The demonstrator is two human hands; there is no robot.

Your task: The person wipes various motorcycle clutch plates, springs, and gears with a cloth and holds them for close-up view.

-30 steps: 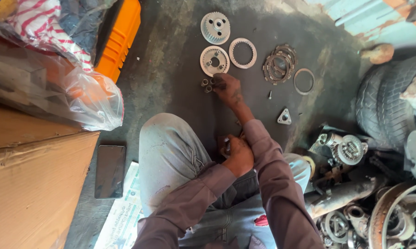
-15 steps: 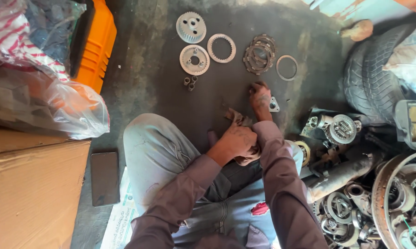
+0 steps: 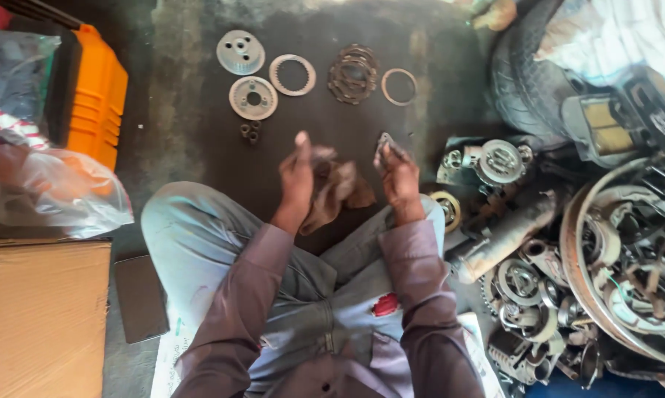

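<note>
Two toothed discs (image 3: pixel 240 51), two flat rings (image 3: pixel 293 74), one plate stack (image 3: pixel 353 72), one tyre (image 3: pixel 524 81).

Daylight is soft and even, brightest beyond the tyre (image 3: pixel 524 81). Both hands show motion blur. Floor beside it stays dim.

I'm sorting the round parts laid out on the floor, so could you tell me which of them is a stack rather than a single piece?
The dark stack of toothed plates, third from the left in the far row, between the two thin rings.
</note>
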